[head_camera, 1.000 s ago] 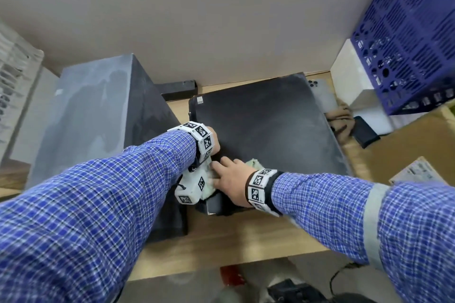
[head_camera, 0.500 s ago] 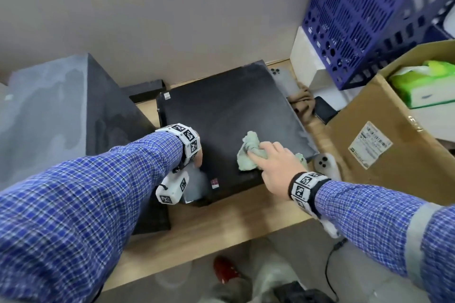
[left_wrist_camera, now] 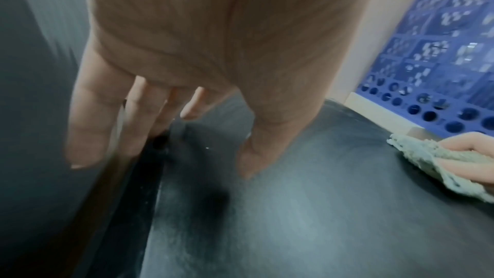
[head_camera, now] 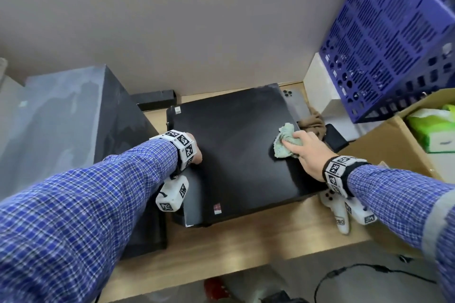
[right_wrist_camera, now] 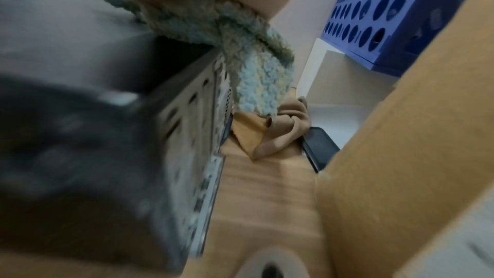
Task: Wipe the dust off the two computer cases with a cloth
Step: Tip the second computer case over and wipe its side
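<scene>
A flat black computer case [head_camera: 234, 155] lies on the wooden desk [head_camera: 221, 253]. A taller, dust-streaked case [head_camera: 69, 125] stands upright just to its left. My right hand [head_camera: 307, 152] grips a bunched pale green cloth [head_camera: 285, 145] and presses it on the flat case's top at the right edge. One end of the cloth [right_wrist_camera: 256, 79] hangs over that edge. My left hand [head_camera: 195, 152] steadies the flat case at its left edge. Its thumb [left_wrist_camera: 262, 138] rests on top, and its straight fingers [left_wrist_camera: 107, 126] reach down into the gap between the cases.
A blue perforated crate [head_camera: 384, 39] sits on a white box [head_camera: 320, 88] at the back right, with a cardboard box [head_camera: 384, 150] close on the right. A brown rag [head_camera: 312, 123] and a dark phone [head_camera: 336, 138] lie beside the case. A small black box [head_camera: 157, 99] stands against the wall.
My right hand has swept the cloth from the front left corner across the flat case's top to its right edge. The left hand has stayed on the left edge.
</scene>
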`<state>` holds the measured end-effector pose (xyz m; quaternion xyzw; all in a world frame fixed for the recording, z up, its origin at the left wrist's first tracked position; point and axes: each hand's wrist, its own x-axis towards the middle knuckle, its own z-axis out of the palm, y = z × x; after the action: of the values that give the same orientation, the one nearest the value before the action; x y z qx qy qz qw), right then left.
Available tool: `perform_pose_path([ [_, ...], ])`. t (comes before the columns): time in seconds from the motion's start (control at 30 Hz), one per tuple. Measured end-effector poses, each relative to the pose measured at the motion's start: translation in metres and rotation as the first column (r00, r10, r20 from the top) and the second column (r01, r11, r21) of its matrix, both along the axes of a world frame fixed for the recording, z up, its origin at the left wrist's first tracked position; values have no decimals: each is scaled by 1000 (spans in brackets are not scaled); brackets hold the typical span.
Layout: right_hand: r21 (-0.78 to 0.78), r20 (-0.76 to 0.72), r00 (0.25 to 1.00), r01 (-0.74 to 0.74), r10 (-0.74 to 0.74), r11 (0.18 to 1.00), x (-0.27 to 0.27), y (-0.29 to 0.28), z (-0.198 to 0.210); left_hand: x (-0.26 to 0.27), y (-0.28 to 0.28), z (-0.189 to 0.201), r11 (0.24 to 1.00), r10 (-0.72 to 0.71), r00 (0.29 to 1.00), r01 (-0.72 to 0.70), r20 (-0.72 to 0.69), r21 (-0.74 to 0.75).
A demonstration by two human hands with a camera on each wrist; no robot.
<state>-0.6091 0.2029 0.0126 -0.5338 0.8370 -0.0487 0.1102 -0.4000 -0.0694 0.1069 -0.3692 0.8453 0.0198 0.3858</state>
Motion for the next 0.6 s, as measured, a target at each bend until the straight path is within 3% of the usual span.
perform_pose_path([
  [0.13,-48,13,1000,7,-7,999,-35,-44,-4,-2,-26,-20,980,198,964,-192,-179,47],
  [0.23,-32,42,998,51,-50,998,-64,-79,-8,-10,-47,-24,950,311,926,-306,-214,58],
  [0.37,-49,97,992,88,-83,995,-98,-126,-11,-21,-77,-43,867,491,823,-494,-284,67],
  [0.47,-89,137,986,111,-98,990,-114,-152,-6,-34,-90,-51,836,541,784,-541,-303,93],
  [0.6,-101,110,991,81,-69,992,-124,-172,0,-48,-102,-45,826,557,783,-556,-279,89],
])
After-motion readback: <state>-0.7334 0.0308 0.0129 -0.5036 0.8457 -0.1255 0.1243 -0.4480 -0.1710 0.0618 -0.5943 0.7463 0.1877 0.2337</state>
